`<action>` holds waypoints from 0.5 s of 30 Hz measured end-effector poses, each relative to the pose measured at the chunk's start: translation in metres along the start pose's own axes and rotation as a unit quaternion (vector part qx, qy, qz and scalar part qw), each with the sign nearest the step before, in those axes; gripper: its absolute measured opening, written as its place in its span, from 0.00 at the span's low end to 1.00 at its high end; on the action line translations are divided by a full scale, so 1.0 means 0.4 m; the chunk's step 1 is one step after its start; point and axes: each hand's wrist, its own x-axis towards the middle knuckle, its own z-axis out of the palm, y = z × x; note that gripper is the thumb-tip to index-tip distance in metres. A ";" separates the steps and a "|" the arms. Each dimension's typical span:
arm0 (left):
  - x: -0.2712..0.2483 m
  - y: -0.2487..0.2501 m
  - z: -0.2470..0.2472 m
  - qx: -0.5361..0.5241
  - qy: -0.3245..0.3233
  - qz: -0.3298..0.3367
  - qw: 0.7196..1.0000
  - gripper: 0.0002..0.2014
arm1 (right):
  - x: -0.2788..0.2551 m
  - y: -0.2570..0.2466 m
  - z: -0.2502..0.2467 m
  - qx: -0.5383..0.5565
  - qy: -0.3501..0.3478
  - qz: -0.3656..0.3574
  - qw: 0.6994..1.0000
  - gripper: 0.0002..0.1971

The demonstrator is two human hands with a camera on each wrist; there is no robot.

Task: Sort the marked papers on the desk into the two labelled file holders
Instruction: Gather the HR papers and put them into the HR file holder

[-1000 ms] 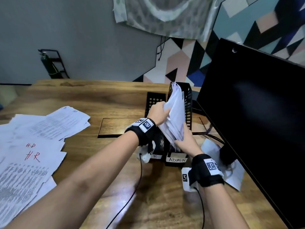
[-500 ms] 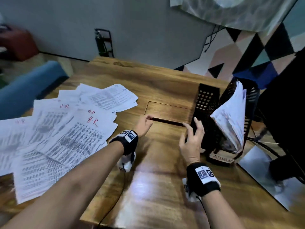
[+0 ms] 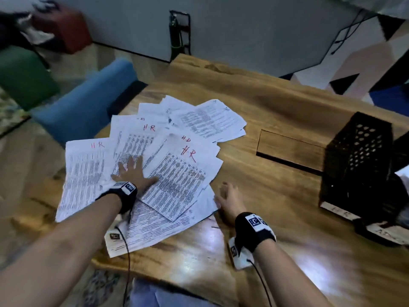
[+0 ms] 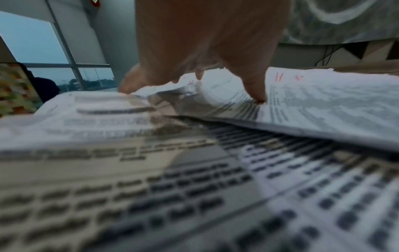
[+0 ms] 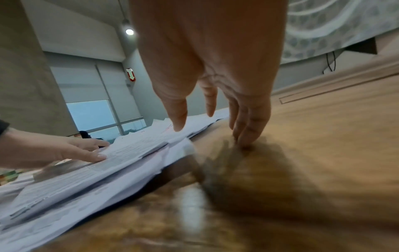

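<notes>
Left hand [image 3: 135,173] splayed flat on papers [image 3: 177,173]; right hand [image 3: 229,201] flat beside them.

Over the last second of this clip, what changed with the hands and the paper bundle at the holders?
Both hands let go of the bundle they were settling into the ADMIN file holder and swung left. The left hand now presses flat, fingers spread, on the spread-out papers; the right hand rests open on the desk at the papers' edge. The papers on the desk and both holders, including the HR file holder, look unmoved.
</notes>
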 end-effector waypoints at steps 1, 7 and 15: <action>0.001 -0.006 0.007 -0.008 -0.024 0.006 1.000 0.51 | 0.015 -0.011 0.015 0.015 0.008 0.014 1.000 0.30; -0.033 0.079 0.090 0.029 -0.075 0.079 0.994 0.62 | 0.072 -0.032 0.056 0.242 0.099 0.126 0.957 0.30; -0.061 0.224 0.095 -0.103 -0.024 0.193 0.975 0.20 | 0.086 0.047 -0.027 0.332 0.233 0.215 0.888 0.32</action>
